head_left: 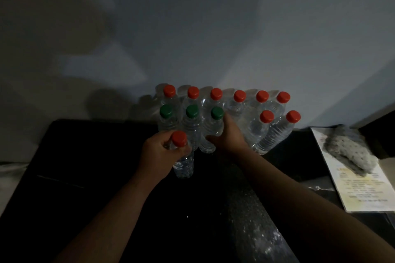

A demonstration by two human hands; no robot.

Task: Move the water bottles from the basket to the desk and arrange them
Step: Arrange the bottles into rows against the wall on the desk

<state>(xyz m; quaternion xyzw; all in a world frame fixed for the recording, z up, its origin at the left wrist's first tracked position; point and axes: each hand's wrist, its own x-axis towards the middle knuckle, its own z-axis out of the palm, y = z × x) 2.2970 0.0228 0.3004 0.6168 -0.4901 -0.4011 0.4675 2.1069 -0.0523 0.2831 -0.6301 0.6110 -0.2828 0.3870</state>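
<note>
Several clear water bottles stand on the dark desk [85,156] against the wall. The back row [215,94] has red caps. In front of it stand three green-capped bottles [192,111] on the left and two red-capped ones [266,116] on the right. My left hand [159,151] is shut around the neck of a red-capped bottle [183,164] that stands upright in front of the green row. My right hand [229,134] grips the side of the rightmost green-capped bottle [213,128]. No basket is in view.
A printed sheet [361,186] lies at the desk's right edge with a grey crumpled cloth [344,147] on it. A strip of bubble wrap [254,224] runs along the desk under my right forearm. The grey wall stands close behind the bottles.
</note>
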